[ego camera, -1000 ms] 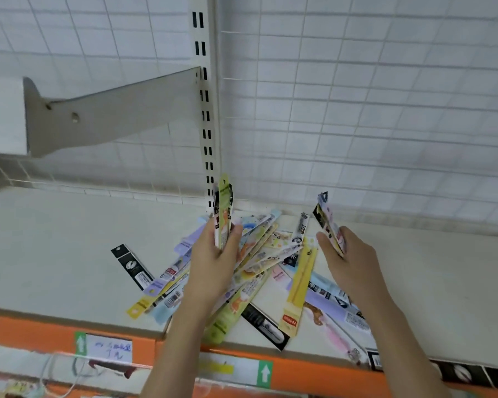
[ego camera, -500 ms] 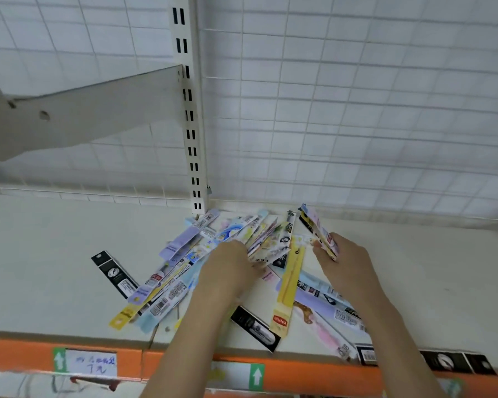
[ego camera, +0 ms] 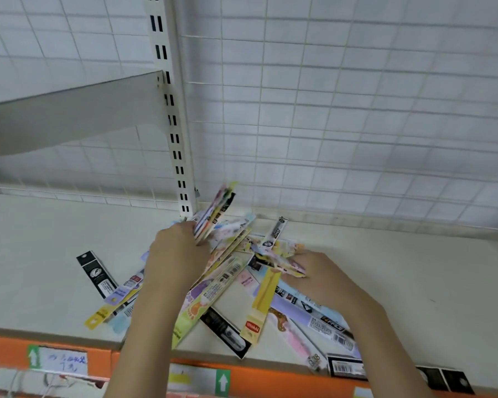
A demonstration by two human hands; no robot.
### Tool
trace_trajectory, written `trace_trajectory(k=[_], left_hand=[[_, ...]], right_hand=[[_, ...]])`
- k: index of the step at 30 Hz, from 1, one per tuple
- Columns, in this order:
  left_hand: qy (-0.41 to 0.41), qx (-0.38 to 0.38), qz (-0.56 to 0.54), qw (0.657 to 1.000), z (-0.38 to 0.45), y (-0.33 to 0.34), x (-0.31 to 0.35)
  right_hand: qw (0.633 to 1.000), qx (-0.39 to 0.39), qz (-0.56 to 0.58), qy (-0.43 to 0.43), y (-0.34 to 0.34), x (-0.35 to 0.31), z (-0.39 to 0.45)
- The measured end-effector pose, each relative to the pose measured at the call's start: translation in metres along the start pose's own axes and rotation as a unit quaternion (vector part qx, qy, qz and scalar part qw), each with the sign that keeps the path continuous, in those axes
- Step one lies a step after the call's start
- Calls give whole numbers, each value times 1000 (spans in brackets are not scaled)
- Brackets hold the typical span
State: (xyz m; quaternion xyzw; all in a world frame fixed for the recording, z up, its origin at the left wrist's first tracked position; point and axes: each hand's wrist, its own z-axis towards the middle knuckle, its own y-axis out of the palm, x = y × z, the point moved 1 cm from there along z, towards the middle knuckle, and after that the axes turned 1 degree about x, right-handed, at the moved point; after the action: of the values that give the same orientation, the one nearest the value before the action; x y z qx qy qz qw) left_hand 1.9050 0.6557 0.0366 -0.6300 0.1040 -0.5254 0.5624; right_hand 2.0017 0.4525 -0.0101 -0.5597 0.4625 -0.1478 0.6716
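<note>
A loose pile of long, narrow pen packets (ego camera: 227, 285) in many colours lies on a cream shelf (ego camera: 41, 254). My left hand (ego camera: 176, 251) grips a small bundle of packets (ego camera: 216, 214) and holds it tilted up above the pile's far side. My right hand (ego camera: 319, 277) lies low on the pile's right part and pinches several packets (ego camera: 282, 259) against it. A yellow packet (ego camera: 260, 305) and a black packet (ego camera: 227, 334) lie in front, between my forearms.
A single black packet (ego camera: 97, 272) lies apart at the left. The shelf's orange front edge (ego camera: 270, 383) carries price labels. Behind stand a white wire grid wall (ego camera: 342, 124), a slotted upright (ego camera: 173, 124) and a grey shelf bracket (ego camera: 69, 110).
My left hand went down into the pile and has come up again holding a bundle of packets. My right hand has lowered its packets onto the pile.
</note>
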Motion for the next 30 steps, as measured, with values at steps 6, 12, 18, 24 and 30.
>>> trace_trajectory(k=[6,12,18,24,30], left_hand=[[-13,2,-69,998,-19,-6,-10],[-26,-9,-82,996,-36,3,-8],[-31,-4,-133,991,-53,9,0],[-77,13,-224,972,-63,12,8],[-104,35,-267,957,-66,11,6]], right_hand=[[994,-68,-71,-49,9,-6,7],[993,-27,-97,-65,10,-1,1],[994,63,-62,-70,0,16,-12],[991,112,-57,-46,-10,31,-12],[988,143,-58,-18,-15,30,-3]])
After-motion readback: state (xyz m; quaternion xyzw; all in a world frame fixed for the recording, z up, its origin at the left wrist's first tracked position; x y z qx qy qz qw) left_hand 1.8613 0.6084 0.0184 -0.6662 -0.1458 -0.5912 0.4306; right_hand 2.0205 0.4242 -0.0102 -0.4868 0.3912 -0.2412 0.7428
